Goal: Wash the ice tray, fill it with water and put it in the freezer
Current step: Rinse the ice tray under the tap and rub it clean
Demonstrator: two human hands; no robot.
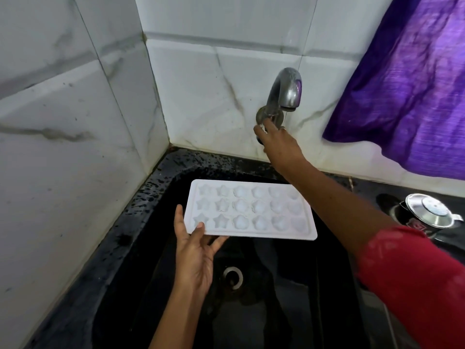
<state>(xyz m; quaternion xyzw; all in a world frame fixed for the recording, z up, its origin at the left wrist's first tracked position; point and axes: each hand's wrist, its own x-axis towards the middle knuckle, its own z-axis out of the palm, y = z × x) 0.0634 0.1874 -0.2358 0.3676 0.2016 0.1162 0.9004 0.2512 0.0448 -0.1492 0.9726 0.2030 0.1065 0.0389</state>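
Note:
A white ice tray [251,210] with star and round moulds is held level over the black sink [161,187]. My left hand [195,250] holds its near left corner, thumb on top and fingers underneath. My right hand [275,139] reaches up to the wall and grips the tap's handle just below the metal tap [285,91]. No water runs from the spout.
The sink's drain [232,277] lies below the tray. A purple cloth [407,91] hangs at the upper right. A steel lidded vessel [427,212] stands on the black counter to the right. Marble-tiled walls [75,122] close the left and back.

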